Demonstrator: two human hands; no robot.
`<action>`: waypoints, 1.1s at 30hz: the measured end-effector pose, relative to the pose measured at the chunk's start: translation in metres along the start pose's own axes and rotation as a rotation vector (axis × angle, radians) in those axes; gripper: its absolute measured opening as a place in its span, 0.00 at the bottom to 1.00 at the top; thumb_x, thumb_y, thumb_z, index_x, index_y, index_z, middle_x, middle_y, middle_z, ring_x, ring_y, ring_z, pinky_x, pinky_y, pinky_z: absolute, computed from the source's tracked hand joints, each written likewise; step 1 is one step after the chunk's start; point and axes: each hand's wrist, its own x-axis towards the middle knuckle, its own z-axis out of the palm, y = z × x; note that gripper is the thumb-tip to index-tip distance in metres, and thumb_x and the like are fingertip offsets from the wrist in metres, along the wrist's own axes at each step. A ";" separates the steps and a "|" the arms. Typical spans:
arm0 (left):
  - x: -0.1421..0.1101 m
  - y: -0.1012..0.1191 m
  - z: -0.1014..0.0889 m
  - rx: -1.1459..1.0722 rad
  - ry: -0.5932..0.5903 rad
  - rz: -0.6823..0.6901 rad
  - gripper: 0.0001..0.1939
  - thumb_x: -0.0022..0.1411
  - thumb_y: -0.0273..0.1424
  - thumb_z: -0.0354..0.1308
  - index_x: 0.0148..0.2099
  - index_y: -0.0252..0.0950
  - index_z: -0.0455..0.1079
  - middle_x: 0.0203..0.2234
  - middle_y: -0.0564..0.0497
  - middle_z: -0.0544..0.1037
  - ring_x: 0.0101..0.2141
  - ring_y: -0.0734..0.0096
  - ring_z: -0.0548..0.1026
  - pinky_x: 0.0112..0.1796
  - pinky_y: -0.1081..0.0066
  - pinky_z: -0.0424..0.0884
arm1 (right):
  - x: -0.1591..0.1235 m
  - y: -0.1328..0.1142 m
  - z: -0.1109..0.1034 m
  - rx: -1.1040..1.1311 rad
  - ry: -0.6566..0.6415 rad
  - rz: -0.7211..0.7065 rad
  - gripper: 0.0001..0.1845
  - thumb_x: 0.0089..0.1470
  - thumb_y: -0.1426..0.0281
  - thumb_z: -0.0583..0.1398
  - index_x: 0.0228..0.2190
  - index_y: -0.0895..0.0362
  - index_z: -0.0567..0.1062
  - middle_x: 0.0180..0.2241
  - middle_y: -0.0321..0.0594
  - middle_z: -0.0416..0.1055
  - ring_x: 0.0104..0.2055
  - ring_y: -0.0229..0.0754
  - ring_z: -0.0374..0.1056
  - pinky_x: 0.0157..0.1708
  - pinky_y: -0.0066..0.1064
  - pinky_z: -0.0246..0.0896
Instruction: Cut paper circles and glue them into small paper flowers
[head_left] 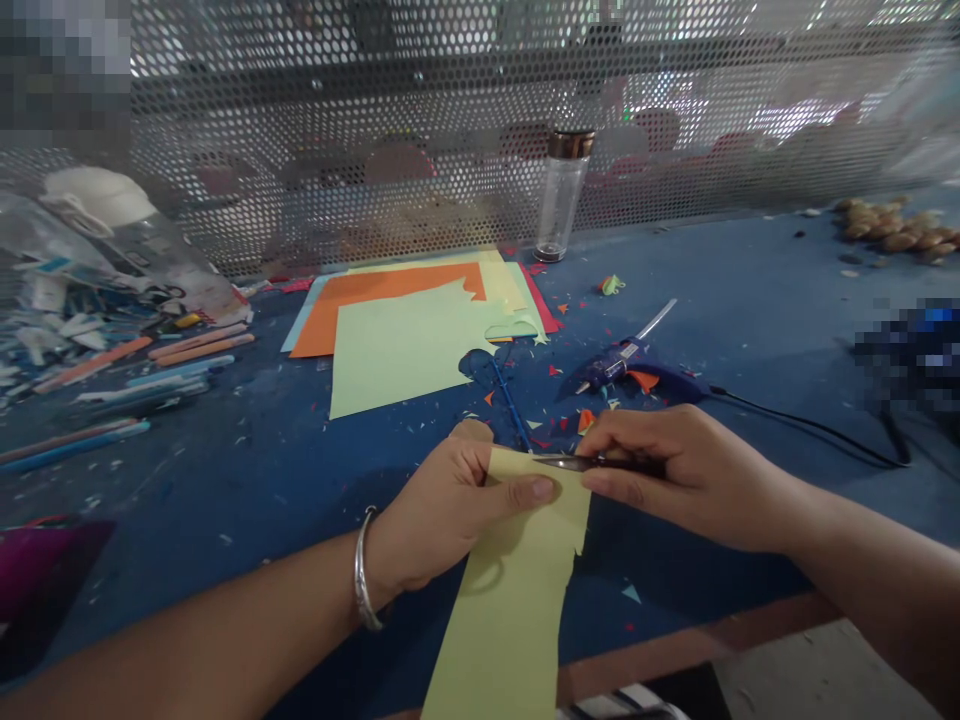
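My left hand [469, 500], with a silver bangle at the wrist, pinches a long strip of pale yellow paper [510, 610] near its top end. The thumb lies flat on the sheet and the strip hangs down toward me, its right edge notched. In my right hand [675, 475] is a pair of dark-handled scissors [574, 463], seen nearly edge-on, the handles mostly hidden by the fingers. Their pointed metal blade lies across the paper's top edge, just beyond my left thumb. A thin blue stick [512, 405] lies behind the paper.
A blue glue gun [619, 365] with a cord lies beyond my right hand. Coloured paper sheets [405, 345] and a glass bottle [561, 200] are farther back. Coloured sticks [172, 375] and a white-lidded bottle [142, 240] are left. A perforated metal panel [315, 170] borders the table.
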 end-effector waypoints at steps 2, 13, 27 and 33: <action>0.000 -0.001 0.000 0.001 -0.007 -0.002 0.17 0.56 0.44 0.70 0.35 0.33 0.81 0.29 0.47 0.83 0.24 0.74 0.77 0.27 0.76 0.70 | 0.001 0.000 0.001 -0.016 0.002 0.003 0.14 0.64 0.57 0.60 0.37 0.56 0.75 0.22 0.30 0.63 0.23 0.33 0.53 0.21 0.26 0.49; 0.000 0.000 -0.003 0.029 -0.026 0.040 0.17 0.59 0.45 0.68 0.36 0.33 0.80 0.29 0.48 0.82 0.25 0.74 0.77 0.28 0.76 0.71 | 0.001 -0.002 0.003 -0.003 0.012 0.000 0.16 0.64 0.56 0.59 0.37 0.56 0.75 0.23 0.31 0.63 0.23 0.33 0.54 0.22 0.27 0.49; -0.006 -0.001 -0.004 0.105 0.163 0.187 0.16 0.59 0.44 0.67 0.36 0.34 0.82 0.31 0.48 0.75 0.32 0.69 0.73 0.34 0.69 0.73 | 0.009 -0.006 0.005 0.038 0.034 0.057 0.18 0.63 0.54 0.59 0.36 0.57 0.75 0.22 0.31 0.63 0.23 0.33 0.55 0.22 0.27 0.50; -0.006 -0.002 -0.004 -0.026 0.125 0.178 0.15 0.58 0.42 0.69 0.36 0.34 0.82 0.30 0.51 0.73 0.31 0.71 0.74 0.35 0.69 0.74 | 0.010 -0.007 0.005 0.054 0.033 0.039 0.16 0.63 0.55 0.61 0.37 0.57 0.75 0.22 0.30 0.63 0.23 0.32 0.55 0.22 0.25 0.51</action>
